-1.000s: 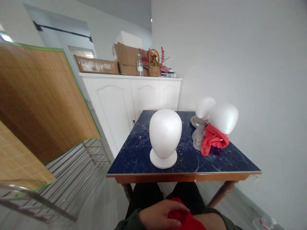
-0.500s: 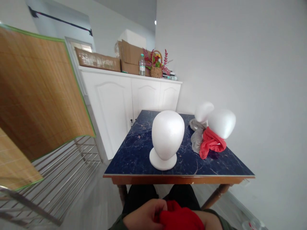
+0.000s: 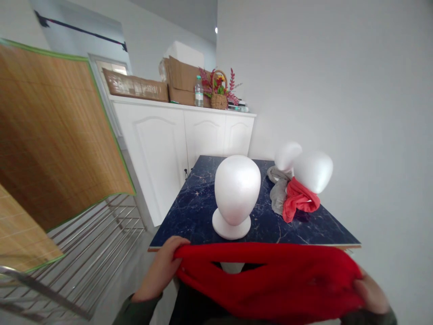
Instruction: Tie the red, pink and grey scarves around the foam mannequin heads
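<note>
A red loop scarf (image 3: 270,280) is stretched sideways just in front of the table's near edge, with a gap showing between its upper and lower bands. My left hand (image 3: 169,259) is closed around its left end. At the other end, my right hand (image 3: 371,289) grips the fabric, slightly blurred. Beyond the scarf, a white foam mannequin head (image 3: 237,189) stands upright on its round base on the dark blue marbled table (image 3: 189,203). Neither hand touches the head.
At the table's right, two more white heads (image 3: 313,171) stand, a coral-red scarf (image 3: 299,201) and grey cloth (image 3: 279,195) around their bases. A white cabinet (image 3: 152,144) holding boxes and a flower basket (image 3: 219,101) is behind. Left, a metal rack (image 3: 111,225) bears bamboo mats.
The red scarf was bunched low at my lap between my hands. Now my hands have moved up and far apart, spreading it wide. The mannequin heads stay in place.
</note>
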{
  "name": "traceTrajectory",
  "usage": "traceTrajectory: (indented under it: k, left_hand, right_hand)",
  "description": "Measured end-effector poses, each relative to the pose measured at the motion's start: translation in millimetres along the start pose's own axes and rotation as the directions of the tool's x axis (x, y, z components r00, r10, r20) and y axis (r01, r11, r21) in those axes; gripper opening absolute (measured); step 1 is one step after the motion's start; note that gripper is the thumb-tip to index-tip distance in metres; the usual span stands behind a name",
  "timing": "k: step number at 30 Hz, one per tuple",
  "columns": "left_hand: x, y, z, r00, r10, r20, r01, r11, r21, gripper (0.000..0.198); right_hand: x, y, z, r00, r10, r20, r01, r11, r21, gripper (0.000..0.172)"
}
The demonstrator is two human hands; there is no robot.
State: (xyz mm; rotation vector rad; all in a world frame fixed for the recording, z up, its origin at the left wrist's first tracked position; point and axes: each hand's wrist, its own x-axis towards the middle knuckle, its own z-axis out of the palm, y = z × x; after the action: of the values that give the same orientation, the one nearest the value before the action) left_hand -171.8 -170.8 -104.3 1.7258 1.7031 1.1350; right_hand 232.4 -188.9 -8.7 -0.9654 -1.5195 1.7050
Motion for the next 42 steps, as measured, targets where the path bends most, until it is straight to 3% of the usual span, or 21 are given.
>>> traceTrajectory:
  k: [2, 4, 6, 8, 10, 12, 14, 16, 18, 20, 22, 23, 24, 25, 28, 31, 33, 35, 38, 40, 42]
  left_hand:
    - [1, -10, -20.8, 0.987, -0.143, -0.071, 0.132, 0.980, -0.146, 0.033]
    - [-2, -15, -38.0, 0.955, -0.295, -0.043, 0.256, 0.883, -0.393, 0.025]
    - [-7, -16, -51.6, 0.922, -0.386, -0.003, 0.291, 0.700, -0.652, 0.012]
    - [-8, -9, -63.7, 0.912, -0.411, -0.010, 0.221, 0.511, -0.831, 0.018]
    - [-1, 8, -75.9, 0.933, -0.360, -0.031, 0.119, 0.387, -0.914, 0.028]
    - [17, 36, -89.0, 0.968, -0.247, -0.053, 0.033, 0.335, -0.942, 0.024]
    - [46, 72, -101.8, 0.982, -0.129, -0.137, -0.082, 0.363, -0.928, 0.022]
    - [85, 109, -111.7, 0.956, -0.049, -0.288, -0.227, 0.495, -0.839, 0.026]
    - [133, 140, -115.5, 0.906, 0.041, -0.421, -0.346, 0.646, -0.680, 0.032]
    - [182, 156, -110.5, 0.862, 0.111, -0.495, -0.404, 0.740, -0.537, 0.037]
    - [222, 155, -96.9, 0.881, 0.075, -0.468, -0.336, 0.794, -0.506, 0.049]
    - [235, 148, -87.8, 0.894, 0.045, -0.446, -0.298, 0.803, -0.517, 0.048]
    - [244, 138, -77.8, 0.905, 0.009, -0.426, -0.259, 0.804, -0.534, 0.046]
    - [248, 125, -67.5, 0.916, -0.018, -0.400, -0.226, 0.802, -0.553, 0.046]
    - [234, 82, -38.7, 0.946, -0.064, -0.319, -0.158, 0.768, -0.620, 0.028]
    - [195, 42, -14.5, 0.974, -0.068, -0.214, -0.104, 0.708, -0.698, 0.024]
    - [162, 22, 1.1, 0.995, -0.097, -0.007, 0.044, 0.516, -0.855, 0.024]
    - [127, 9, 17.5, 0.984, -0.106, 0.142, 0.175, 0.442, -0.880, 0.028]
    - [78, 1, 41.6, 0.982, -0.113, 0.152, 0.189, 0.545, -0.817, 0.026]
    - [53, 3, 54.8, 0.987, -0.060, 0.150, 0.146, 0.726, -0.672, 0.023]
    - [39, 9, 65.5, 0.984, 0.001, 0.178, 0.087, 0.870, -0.486, 0.023]
  right_hand:
    - [-11, 1, -21, 0.959, -0.043, -0.281, 0.069, 0.994, 0.081, 0.036]
    - [-13, 4, -33, 0.919, -0.054, -0.391, 0.107, 0.988, 0.113, 0.033]
    - [-7, 7, -38, 0.920, -0.061, -0.388, 0.102, 0.991, 0.085, 0.035]
    - [7, 6, -38, 0.933, -0.061, -0.354, 0.087, 0.995, 0.057, 0.041]
    - [23, -1, -38, 0.943, -0.082, -0.322, 0.099, 0.994, 0.037, 0.044]
    - [42, -19, -38, 0.942, -0.178, -0.286, 0.193, 0.981, 0.023, 0.037]
    - [65, -48, -37, 0.899, -0.349, -0.266, 0.369, 0.929, 0.029, 0.029]
    - [95, -85, -37, 0.806, -0.513, -0.297, 0.549, 0.835, 0.048, 0.025]
    - [132, -119, -37, 0.747, -0.587, -0.312, 0.619, 0.786, 0.003, 0.019]
    - [176, -141, -42, 0.708, -0.619, -0.339, 0.639, 0.766, -0.064, 0.018]
    - [221, -140, -49, 0.672, -0.598, -0.436, 0.569, 0.795, -0.213, 0.020]
    - [240, -131, -54, 0.674, -0.542, -0.502, 0.445, 0.840, -0.309, 0.022]
    - [255, -116, -58, 0.704, -0.456, -0.545, 0.266, 0.880, -0.392, 0.024]
    - [266, -96, -62, 0.731, -0.402, -0.551, 0.186, 0.895, -0.406, 0.026]
    - [276, -25, -66, 0.794, -0.321, -0.516, 0.065, 0.889, -0.453, 0.020]
    - [265, 40, -61, 0.828, -0.289, -0.480, -0.007, 0.852, -0.524, 0.017]
    - [256, 69, -56, 0.823, -0.296, -0.484, -0.033, 0.826, -0.562, 0.021]
    - [248, 87, -52, 0.794, -0.344, -0.501, -0.050, 0.785, -0.618, 0.032]
    - [234, 99, -50, 0.759, -0.464, -0.456, -0.093, 0.616, -0.782, 0.043]
    - [224, 101, -49, 0.788, -0.480, -0.387, -0.133, 0.481, -0.867, 0.037]
    - [215, 99, -49, 0.824, -0.431, -0.367, -0.189, 0.401, -0.897, 0.026]
